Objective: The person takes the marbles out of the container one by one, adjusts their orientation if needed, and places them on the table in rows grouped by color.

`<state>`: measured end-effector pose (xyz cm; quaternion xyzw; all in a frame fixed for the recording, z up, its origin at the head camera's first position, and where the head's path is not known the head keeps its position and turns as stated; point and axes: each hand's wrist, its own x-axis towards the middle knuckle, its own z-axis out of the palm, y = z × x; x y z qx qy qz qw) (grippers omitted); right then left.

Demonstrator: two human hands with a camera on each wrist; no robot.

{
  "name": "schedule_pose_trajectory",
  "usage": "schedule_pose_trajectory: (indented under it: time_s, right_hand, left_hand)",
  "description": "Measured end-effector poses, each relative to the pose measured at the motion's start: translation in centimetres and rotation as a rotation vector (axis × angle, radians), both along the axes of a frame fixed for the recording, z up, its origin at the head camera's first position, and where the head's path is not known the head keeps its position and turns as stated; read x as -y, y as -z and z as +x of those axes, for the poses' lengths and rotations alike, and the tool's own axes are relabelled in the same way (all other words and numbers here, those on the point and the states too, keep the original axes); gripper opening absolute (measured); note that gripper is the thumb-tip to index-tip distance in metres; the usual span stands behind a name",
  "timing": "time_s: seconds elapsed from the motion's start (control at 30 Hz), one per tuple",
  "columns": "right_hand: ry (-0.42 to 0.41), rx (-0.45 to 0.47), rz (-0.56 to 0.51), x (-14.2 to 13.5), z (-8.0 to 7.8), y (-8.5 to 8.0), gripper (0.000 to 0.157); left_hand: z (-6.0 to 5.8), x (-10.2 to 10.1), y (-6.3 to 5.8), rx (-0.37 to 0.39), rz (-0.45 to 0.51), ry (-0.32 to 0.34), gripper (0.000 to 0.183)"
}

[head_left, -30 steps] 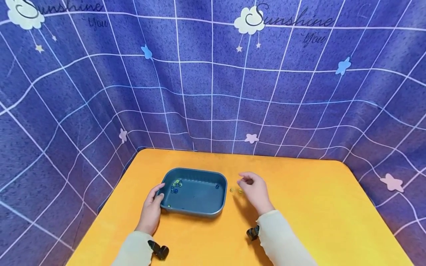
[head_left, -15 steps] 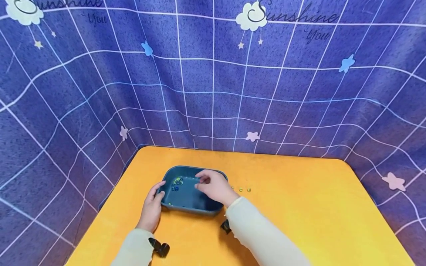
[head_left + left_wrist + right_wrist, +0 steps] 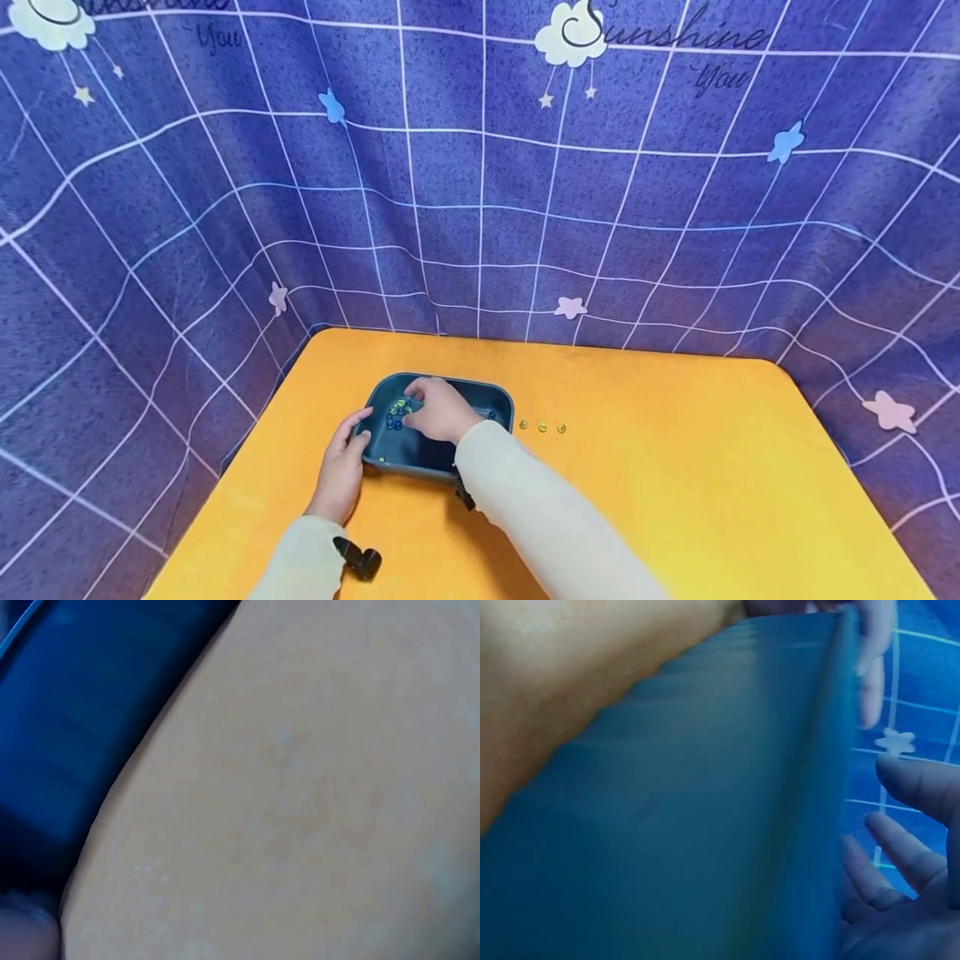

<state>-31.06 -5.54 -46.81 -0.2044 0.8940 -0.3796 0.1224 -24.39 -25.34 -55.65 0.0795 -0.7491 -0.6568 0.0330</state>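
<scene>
A dark teal rectangular tray (image 3: 420, 461) sits on the table. My left hand (image 3: 341, 467) grips its left end, thumb at the rim. In the left wrist view, skin fills most of the picture beside the tray's blue wall (image 3: 82, 727). Over the tray's inside is my right hand (image 3: 442, 412), thumb and fingers curved and apart, close to a cluster of small green and blue glass marbles (image 3: 397, 424). Nothing shows between the fingers of the right hand (image 3: 907, 892) in the right wrist view, where the tray wall hides part of them.
Three yellowish marbles (image 3: 543, 427) lie in a row on the orange tabletop (image 3: 675, 467), right of the tray. One dark marble (image 3: 491, 414) rests at the tray's right end. A purple-blue gridded curtain (image 3: 480, 208) stands behind and at both sides.
My right hand has moved left from beside the marbles on the table, across the tray's right rim, to the cluster inside. The third marble on the table came into view. My left hand stayed put.
</scene>
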Motion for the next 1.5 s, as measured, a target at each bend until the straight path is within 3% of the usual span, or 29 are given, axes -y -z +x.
schedule_pose_trajectory:
  time_s: [0.23,0.37,0.5,0.73,1.2,1.4,1.5]
  right_hand:
    - [0.029,0.046,-0.015,0.7,-0.7,2.9,0.043]
    - [0.028,0.034,0.020,0.8,-1.0,4.8,0.047]
    - [-0.008,-0.003,0.084,0.8,-1.2,5.4,0.056]
    - [-0.031,-0.031,0.207,1.3,-1.5,5.6,0.065]
    - [0.034,-0.067,0.225,2.2,-2.0,6.0,0.044]
    - [0.029,-0.100,0.212,1.9,-2.1,6.0,0.014]
    - [0.036,-0.115,0.201,1.8,-2.2,6.3,0.018]
  left_hand:
    - [0.5,-0.4,-1.2,0.018,0.041,0.003,0.043]
    - [0.2,-0.3,-0.2,0.014,0.030,0.002,0.042]
    - [-0.1,-0.1,0.7,-0.007,0.015,-0.006,0.041]
    - [0.1,-0.4,0.7,-0.024,-0.002,-0.014,0.041]
    - [0.2,-0.3,0.4,-0.039,-0.002,-0.017,0.041]
    - [0.1,-0.3,0.2,-0.035,-0.007,-0.024,0.040]
    - [0.1,-0.2,0.2,-0.026,-0.016,-0.020,0.041]
